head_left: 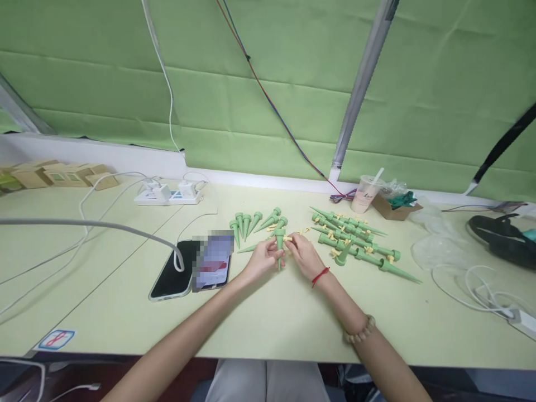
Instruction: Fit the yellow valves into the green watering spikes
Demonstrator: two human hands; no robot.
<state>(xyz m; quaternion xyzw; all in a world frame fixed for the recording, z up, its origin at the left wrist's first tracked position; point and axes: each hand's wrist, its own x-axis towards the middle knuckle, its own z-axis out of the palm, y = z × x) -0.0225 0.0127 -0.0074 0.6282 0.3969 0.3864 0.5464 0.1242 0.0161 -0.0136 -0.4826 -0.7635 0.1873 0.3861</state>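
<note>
A tapered green spike is gripped by the left hand. Beside it, a half-hidden peg is pinched by the right hand.

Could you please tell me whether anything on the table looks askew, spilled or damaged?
One green spike looks askew: on the near side of the lined-up spikes, it points across them rather than along them. Whether it stands or lies, I cannot tell. I see no spill or obvious damage.
</note>
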